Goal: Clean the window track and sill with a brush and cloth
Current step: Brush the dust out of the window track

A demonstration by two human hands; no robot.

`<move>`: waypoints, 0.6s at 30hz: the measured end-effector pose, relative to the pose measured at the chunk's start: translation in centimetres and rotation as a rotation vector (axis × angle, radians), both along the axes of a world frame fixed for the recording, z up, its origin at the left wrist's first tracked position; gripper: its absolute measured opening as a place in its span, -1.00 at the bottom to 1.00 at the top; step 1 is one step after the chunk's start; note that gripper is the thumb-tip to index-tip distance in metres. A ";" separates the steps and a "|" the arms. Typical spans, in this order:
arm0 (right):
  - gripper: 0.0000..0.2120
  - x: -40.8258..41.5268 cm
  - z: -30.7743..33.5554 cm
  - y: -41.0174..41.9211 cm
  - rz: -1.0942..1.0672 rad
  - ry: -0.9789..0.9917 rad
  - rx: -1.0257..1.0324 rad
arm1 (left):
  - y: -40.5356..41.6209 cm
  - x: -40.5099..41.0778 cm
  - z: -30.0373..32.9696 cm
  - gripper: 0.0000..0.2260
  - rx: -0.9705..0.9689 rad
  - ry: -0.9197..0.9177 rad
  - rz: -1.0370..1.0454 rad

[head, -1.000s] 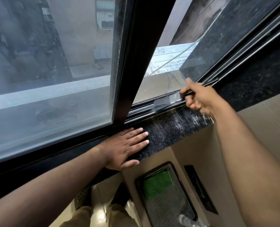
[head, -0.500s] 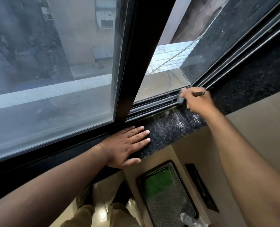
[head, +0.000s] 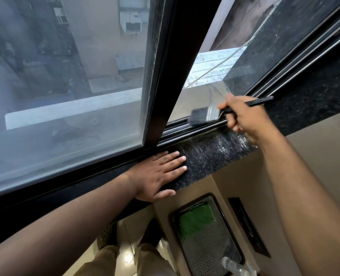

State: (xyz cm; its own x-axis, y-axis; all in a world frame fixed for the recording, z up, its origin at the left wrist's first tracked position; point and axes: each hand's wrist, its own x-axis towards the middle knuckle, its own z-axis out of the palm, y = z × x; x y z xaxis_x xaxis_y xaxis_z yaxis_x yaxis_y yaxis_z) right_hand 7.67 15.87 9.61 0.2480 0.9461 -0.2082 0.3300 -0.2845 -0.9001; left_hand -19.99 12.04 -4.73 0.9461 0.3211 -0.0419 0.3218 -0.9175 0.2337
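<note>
My right hand (head: 242, 116) grips a flat paintbrush (head: 204, 116) with black bristles, a metal ferrule and a thin black handle. The bristles rest in the window track (head: 177, 129), just right of the dark sliding sash frame (head: 175, 76). My left hand (head: 159, 174) lies flat, fingers spread, on the black speckled granite sill (head: 211, 154), which shows pale dust streaks near my right wrist. A green cloth (head: 197, 220) lies folded on a dark tray (head: 211, 248) down below the sill.
The sliding pane on the left is closed; the opening on the right looks out on a ledge and buildings. A clear plastic bottle (head: 234, 267) stands at the tray's near end. A dark slot (head: 246, 226) sits in the beige wall. My legs and feet are on the floor below.
The brush has swung left along the track: half a second ago my right hand hid the bristles, now they show in the track closer to the sash. My left hand has stayed put.
</note>
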 end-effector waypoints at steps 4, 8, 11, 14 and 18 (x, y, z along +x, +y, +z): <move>-0.65 -1.9 -0.5 -0.3 0.129 0.043 -0.028 | 0.0 0.0 0.2 -0.34 0.002 0.013 -0.003; -0.65 -2.5 -2.0 -0.2 0.086 -0.323 -0.207 | 0.0 -0.1 0.1 -0.35 0.013 0.003 -0.002; -0.59 0.9 -0.9 0.5 -0.114 -0.951 -0.118 | -0.2 -0.3 0.1 -0.36 0.015 -0.003 -0.002; -0.53 -0.3 0.4 0.3 0.010 -0.872 -0.041 | -0.2 -0.2 0.1 -0.38 0.011 -0.009 -0.011; -0.64 -8.0 -0.8 -0.4 0.409 -0.287 -0.142 | -0.2 -0.2 0.0 -0.38 -0.013 -0.009 -0.011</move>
